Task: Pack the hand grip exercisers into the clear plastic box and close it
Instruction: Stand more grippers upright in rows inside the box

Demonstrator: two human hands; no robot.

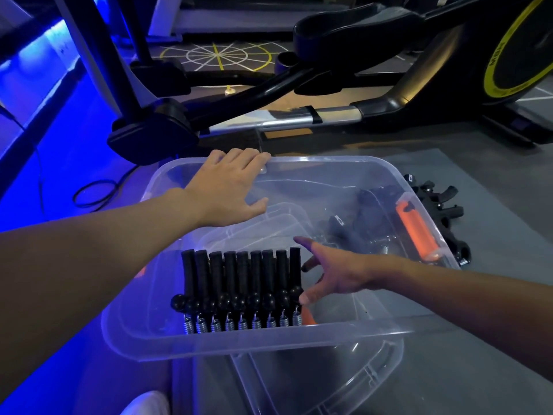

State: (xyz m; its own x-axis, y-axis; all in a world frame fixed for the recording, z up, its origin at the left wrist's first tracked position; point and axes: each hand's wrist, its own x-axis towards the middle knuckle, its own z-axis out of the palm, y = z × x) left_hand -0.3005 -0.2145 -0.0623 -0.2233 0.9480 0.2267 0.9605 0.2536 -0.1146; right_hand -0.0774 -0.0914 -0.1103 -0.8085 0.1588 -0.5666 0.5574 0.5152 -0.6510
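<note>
1. Box [269, 339]: clear plastic, open, on a grey mat [496, 187] in the middle of the scene.
2. Left hand [227, 181]: grasps the far rim of the box, with the fingers curled over the edge and the thumb spread inside.
3. Right hand [335, 274]: inside the box just right of the row, fingers spread and released, holding nothing.
4. Exercisers [239, 280]: a black row side by side in the near left part of the box. The springs are at the near wall and the handles point far.
5. Pile [443, 205]: more black exercisers loose on the mat, just right of the box.
6. Orange grip [416, 232]: at the right wall of the box; inside or outside, cannot tell.
7. Lid [329, 384]: clear, on the mat, near, partly under the box.
8. Machine [299, 121]: black exercise frame, far.
9. Cable [95, 193]: looped on the floor, left.
10. Shoe [146, 404]: white, near edge.
</note>
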